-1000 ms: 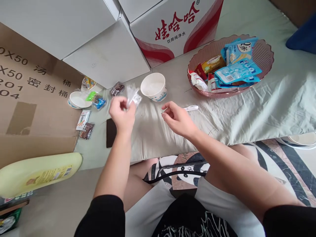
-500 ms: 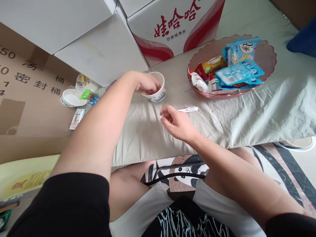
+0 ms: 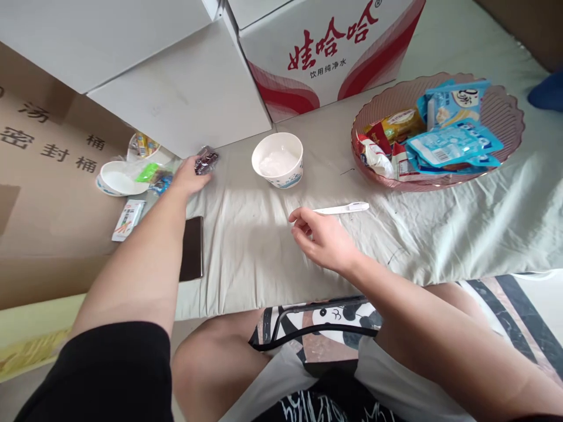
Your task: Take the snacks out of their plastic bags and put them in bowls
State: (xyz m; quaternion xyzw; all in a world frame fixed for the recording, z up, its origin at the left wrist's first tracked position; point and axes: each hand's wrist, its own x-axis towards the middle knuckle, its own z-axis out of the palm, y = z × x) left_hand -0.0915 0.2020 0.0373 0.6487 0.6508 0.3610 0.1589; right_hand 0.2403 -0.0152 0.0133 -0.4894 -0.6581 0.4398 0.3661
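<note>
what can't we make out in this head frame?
- Left hand grip on the dark snack packet: fingertips touch it, closure unclear.
- Paper bowl contents: pale, clear mass, unidentifiable.
- Phone: left edge hidden by the forearm.
- Pink basket lower snacks: buried under blue packets.
- Right hand: fingers curled, palm hidden.
</note>
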